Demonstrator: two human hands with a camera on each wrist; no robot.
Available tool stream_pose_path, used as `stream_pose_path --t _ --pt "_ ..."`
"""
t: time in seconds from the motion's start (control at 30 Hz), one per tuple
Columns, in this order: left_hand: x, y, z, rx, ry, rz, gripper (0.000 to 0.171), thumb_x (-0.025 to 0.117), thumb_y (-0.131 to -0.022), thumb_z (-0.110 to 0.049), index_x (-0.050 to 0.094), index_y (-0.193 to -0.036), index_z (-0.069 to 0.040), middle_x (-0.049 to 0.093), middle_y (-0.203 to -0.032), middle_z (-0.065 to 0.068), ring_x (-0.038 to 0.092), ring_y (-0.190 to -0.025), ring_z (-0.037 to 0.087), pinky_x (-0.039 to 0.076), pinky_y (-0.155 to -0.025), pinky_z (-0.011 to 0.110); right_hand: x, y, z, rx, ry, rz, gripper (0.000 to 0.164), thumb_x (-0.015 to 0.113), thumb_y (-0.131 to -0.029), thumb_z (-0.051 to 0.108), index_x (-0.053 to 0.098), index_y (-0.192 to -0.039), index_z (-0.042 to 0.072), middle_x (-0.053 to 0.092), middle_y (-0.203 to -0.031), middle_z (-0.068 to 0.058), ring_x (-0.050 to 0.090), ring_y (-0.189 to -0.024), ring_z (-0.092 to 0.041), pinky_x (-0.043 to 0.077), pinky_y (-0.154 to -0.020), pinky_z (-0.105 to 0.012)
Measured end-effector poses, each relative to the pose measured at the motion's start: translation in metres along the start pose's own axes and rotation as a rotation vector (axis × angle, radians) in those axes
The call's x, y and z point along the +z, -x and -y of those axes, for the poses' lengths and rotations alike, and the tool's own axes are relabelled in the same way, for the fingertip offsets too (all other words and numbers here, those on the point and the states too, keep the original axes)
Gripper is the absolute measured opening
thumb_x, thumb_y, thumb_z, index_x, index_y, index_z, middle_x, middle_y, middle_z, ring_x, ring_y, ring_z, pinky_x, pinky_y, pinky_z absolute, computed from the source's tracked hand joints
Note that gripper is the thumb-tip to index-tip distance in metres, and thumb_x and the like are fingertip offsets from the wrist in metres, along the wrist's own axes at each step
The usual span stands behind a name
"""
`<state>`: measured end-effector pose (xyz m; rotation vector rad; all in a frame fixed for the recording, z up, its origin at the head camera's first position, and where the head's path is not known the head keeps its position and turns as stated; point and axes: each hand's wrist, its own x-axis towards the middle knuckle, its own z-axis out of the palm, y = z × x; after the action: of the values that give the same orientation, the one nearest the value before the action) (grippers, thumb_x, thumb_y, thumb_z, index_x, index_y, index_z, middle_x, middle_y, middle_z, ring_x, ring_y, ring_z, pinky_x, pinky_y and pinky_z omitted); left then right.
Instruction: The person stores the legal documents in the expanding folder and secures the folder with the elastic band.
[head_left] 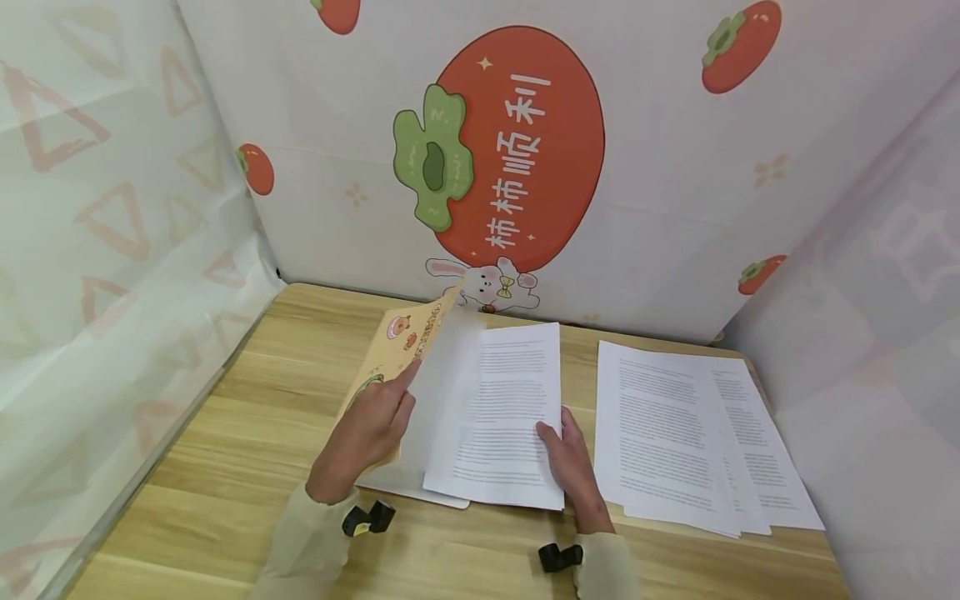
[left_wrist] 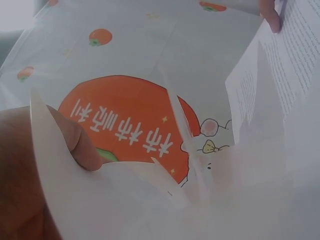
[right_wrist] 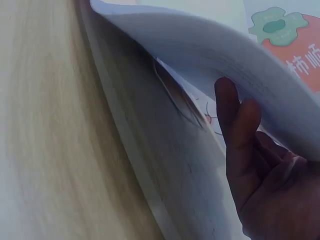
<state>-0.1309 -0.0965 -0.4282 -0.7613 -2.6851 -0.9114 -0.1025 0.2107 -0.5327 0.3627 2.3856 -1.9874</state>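
Left hand (head_left: 369, 423): pinching yellow cartoon-printed folder cover (head_left: 388, 343)
Right hand (head_left: 572, 462): gripping white paper stack (head_left: 506, 400)
White sheets (head_left: 663, 425): lying on wooden table (head_left: 225, 442) near right edge

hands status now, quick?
Left hand: closed, holding the folder's cover.
Right hand: closed, holding the left paper stack, thumb on top.

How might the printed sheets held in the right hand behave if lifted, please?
The printed sheets would probably be floppy, since they bow visibly in the right wrist view. Their far side may sag too, as the right hand grips them along one edge.
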Motion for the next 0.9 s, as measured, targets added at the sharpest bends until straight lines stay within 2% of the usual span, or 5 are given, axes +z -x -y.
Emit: stream_pose_path --t 0.17,0.47,0.9 --pt "0.001 0.0 -0.001 -0.005 0.0 0.002 0.05 0.045 -0.098 0.0 0.05 -0.146 0.01 0.031 -0.056 -0.011 0.024 -0.051 0.004 0.03 -0.048 0.026 0.0 -0.001 0.003 -0.004 -0.011 0.015 0.049 0.051 -0.105 0.015 0.042 -0.153 0.006 0.066 -0.12 -0.014 0.062 -0.096 -0.023 0.045 -0.088 -0.035" --pt "0.001 -0.001 0.0 0.009 0.0 0.001 0.049 0.044 -0.098 0.001 0.05 -0.145 0.011 0.031 -0.056 -0.011 0.023 -0.05 0.003 0.029 -0.047 0.025 -0.004 -0.005 0.003 -0.018 -0.013 -0.014 0.048 0.05 -0.105 0.013 0.043 -0.152 0.006 0.065 -0.124 -0.015 0.063 -0.1 -0.024 0.044 -0.091 -0.034" --pt "0.001 -0.001 -0.002 0.017 0.021 0.003 0.049 0.044 -0.097 0.003 0.049 -0.145 0.014 0.032 -0.056 -0.012 0.025 -0.049 0.001 0.03 -0.046 0.025 0.017 -0.004 0.001 -0.045 -0.058 -0.001 0.049 0.048 -0.106 0.013 0.042 -0.154 0.004 0.066 -0.127 -0.017 0.062 -0.103 -0.022 0.042 -0.095 -0.037"
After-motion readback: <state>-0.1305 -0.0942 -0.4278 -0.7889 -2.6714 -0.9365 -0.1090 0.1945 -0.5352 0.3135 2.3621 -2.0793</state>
